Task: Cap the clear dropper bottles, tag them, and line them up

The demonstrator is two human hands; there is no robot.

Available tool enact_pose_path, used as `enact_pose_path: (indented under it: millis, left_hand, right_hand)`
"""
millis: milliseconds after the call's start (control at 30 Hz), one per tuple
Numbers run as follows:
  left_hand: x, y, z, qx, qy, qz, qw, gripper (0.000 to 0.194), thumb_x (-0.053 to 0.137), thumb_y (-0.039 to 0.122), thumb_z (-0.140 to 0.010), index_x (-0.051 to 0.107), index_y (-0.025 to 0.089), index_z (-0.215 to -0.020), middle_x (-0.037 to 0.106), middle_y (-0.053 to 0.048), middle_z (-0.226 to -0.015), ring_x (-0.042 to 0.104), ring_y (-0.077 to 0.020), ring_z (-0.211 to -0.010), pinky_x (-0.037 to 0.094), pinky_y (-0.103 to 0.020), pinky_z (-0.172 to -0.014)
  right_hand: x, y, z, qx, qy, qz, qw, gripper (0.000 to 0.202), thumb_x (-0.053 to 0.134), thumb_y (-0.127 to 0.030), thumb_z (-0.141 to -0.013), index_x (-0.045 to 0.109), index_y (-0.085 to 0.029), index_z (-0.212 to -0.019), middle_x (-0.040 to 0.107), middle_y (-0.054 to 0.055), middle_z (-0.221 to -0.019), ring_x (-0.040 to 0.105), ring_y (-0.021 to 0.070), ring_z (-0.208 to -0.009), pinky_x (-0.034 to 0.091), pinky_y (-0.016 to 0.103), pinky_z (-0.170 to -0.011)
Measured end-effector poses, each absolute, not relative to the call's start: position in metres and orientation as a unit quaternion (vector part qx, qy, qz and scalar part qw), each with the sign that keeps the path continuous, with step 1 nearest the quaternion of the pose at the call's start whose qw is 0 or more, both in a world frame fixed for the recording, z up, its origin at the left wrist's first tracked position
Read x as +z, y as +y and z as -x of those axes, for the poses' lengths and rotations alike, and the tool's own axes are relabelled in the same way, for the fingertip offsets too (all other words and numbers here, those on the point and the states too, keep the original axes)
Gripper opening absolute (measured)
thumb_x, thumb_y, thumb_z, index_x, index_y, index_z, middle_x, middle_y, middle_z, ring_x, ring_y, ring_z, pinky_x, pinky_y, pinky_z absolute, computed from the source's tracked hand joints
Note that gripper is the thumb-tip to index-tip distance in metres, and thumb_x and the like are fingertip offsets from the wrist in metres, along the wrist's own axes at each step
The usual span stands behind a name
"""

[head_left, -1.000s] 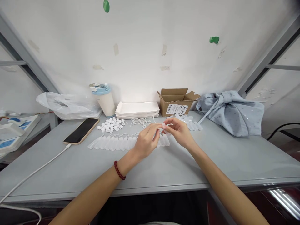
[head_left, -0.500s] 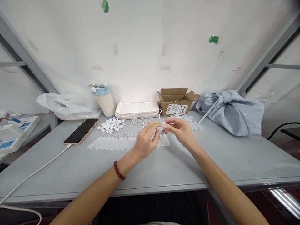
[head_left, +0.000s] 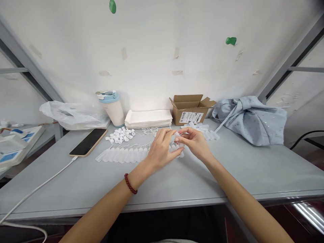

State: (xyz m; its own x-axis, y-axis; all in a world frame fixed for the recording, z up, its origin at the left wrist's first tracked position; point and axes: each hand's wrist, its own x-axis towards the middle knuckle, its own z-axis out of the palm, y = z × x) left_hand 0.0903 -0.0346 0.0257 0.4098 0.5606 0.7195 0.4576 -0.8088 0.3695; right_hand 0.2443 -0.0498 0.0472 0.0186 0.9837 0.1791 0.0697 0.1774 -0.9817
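A small translucent plastic tube (head_left: 177, 135) with a white end is pinched between the thumb and fingers of my right hand (head_left: 193, 141). My left hand (head_left: 161, 148) meets the same tube from the other side, its fingers at the upper end and its thumb stretched toward the lower end. A side-by-side row of similar tubes with white strings (head_left: 126, 155) lies beneath and left of my hands. Behind the row are a pile of small white caps (head_left: 120, 135) and some loose white strings (head_left: 149, 131). More clear tubes (head_left: 210, 134) lie right of my right hand.
Along the wall stand a plastic bag (head_left: 73, 114), a blue-lidded cup (head_left: 113, 109), a stack of white sheets (head_left: 149, 118), an open cardboard box (head_left: 191, 116) and a pale blue cloth bundle (head_left: 253, 121). A phone (head_left: 88, 141) with a charging cable lies at left.
My left hand has shifted right and up, its thumb now extended across toward the tube's lower end. The string that rose above the tube is now mostly hidden behind my left fingers.
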Motion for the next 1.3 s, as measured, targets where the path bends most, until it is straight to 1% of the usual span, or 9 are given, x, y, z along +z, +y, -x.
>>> enact_pose_path:
  millis: [133, 267, 333, 400, 500, 633, 900, 1133, 1300]
  left_hand:
    - [0.028, -0.033, -0.089, 0.433, 0.314, -0.844, 0.044, 0.045, 0.069, 0.030, -0.074, 0.053, 0.019, -0.114, 0.050, -0.009, -0.104, 0.046, -0.0240, -0.099, 0.045, -0.039, -0.087]
    - [0.029, -0.029, -0.092, 0.386, 0.315, -0.865, 0.065, 0.049, 0.072, 0.031, -0.070, 0.055, 0.017, -0.114, 0.048, -0.009, -0.104, 0.041, -0.0252, -0.101, 0.044, -0.039, -0.087]
    - [0.028, -0.028, -0.097, 0.362, 0.311, -0.874, 0.085, 0.050, 0.072, 0.031, -0.069, 0.055, 0.018, -0.114, 0.049, -0.009, -0.103, 0.040, -0.0258, -0.101, 0.044, -0.039, -0.086]
    - [0.026, -0.028, -0.102, 0.342, 0.311, -0.881, 0.100, 0.049, 0.072, 0.032, -0.069, 0.055, 0.018, -0.113, 0.050, -0.008, -0.103, 0.040, -0.0263, -0.102, 0.044, -0.040, -0.087]
    - [0.022, -0.028, -0.109, 0.309, 0.315, -0.890, 0.112, 0.047, 0.071, 0.033, -0.068, 0.058, 0.017, -0.110, 0.051, -0.009, -0.103, 0.040, -0.0267, -0.102, 0.043, -0.041, -0.088]
    - [0.017, -0.028, -0.115, 0.263, 0.333, -0.898, 0.113, 0.046, 0.069, 0.035, -0.069, 0.058, 0.015, -0.110, 0.051, -0.010, -0.105, 0.040, -0.0271, -0.103, 0.042, -0.041, -0.089]
    - [0.015, -0.029, -0.121, 0.189, 0.375, -0.904, 0.081, 0.047, 0.062, 0.042, -0.074, 0.059, 0.010, -0.110, 0.051, -0.013, -0.102, 0.042, -0.0294, -0.104, 0.042, -0.042, -0.089]
    - [0.012, -0.028, -0.120, 0.171, 0.372, -0.910, 0.065, 0.045, 0.057, 0.044, -0.079, 0.059, 0.011, -0.109, 0.052, -0.014, -0.105, 0.042, -0.0293, -0.104, 0.042, -0.042, -0.088]
    - [0.009, -0.027, -0.120, 0.169, 0.358, -0.916, 0.060, 0.042, 0.055, 0.043, -0.082, 0.058, 0.012, -0.110, 0.054, -0.013, -0.117, 0.041, -0.0295, -0.108, 0.040, -0.042, -0.090]
  right_hand:
    - [0.052, -0.048, -0.252, 0.404, -0.583, 0.487, 0.509, 0.028, 0.070, -0.042, -0.069, 0.065, -0.016, -0.077, 0.067, 0.003, -0.072, 0.063, 0.0162, -0.069, 0.051, 0.031, -0.065]
    - [0.058, -0.045, -0.269, 0.426, -0.619, 0.494, 0.438, 0.029, 0.063, -0.043, -0.075, 0.068, -0.014, -0.077, 0.067, 0.005, -0.075, 0.062, 0.0171, -0.075, 0.052, 0.032, -0.073]
    - [0.061, -0.044, -0.277, 0.433, -0.630, 0.513, 0.390, 0.027, 0.059, -0.040, -0.078, 0.068, -0.014, -0.074, 0.066, 0.005, -0.074, 0.062, 0.0170, -0.075, 0.051, 0.031, -0.071]
    - [0.063, -0.044, -0.283, 0.413, -0.642, 0.548, 0.341, 0.025, 0.056, -0.035, -0.079, 0.067, -0.014, -0.071, 0.064, 0.005, -0.070, 0.060, 0.0159, -0.071, 0.048, 0.027, -0.064]
    - [0.063, -0.043, -0.288, 0.343, -0.670, 0.603, 0.263, 0.022, 0.053, -0.029, -0.077, 0.067, -0.015, -0.067, 0.057, 0.002, -0.061, 0.053, 0.0134, -0.062, 0.038, 0.024, -0.052]
    - [0.058, -0.041, -0.289, 0.295, -0.688, 0.634, 0.196, 0.022, 0.047, -0.024, -0.075, 0.064, -0.015, -0.064, 0.054, 0.000, -0.060, 0.044, 0.0115, -0.057, 0.031, 0.025, -0.050]
    - [0.046, -0.032, -0.289, 0.304, -0.701, 0.624, 0.164, 0.017, 0.046, -0.015, -0.068, 0.062, -0.015, -0.064, 0.055, 0.001, -0.063, 0.045, 0.0132, -0.061, 0.030, 0.025, -0.054]
    - [0.041, -0.030, -0.287, 0.300, -0.713, 0.618, 0.138, 0.015, 0.042, -0.013, -0.068, 0.052, -0.016, -0.056, 0.043, -0.002, -0.056, 0.036, 0.0114, -0.056, 0.026, 0.026, -0.053]
    - [0.038, -0.029, -0.286, 0.296, -0.724, 0.612, 0.118, 0.018, 0.042, -0.012, -0.068, 0.040, -0.018, -0.051, 0.034, -0.003, -0.053, 0.031, 0.0106, -0.053, 0.024, 0.026, -0.052]
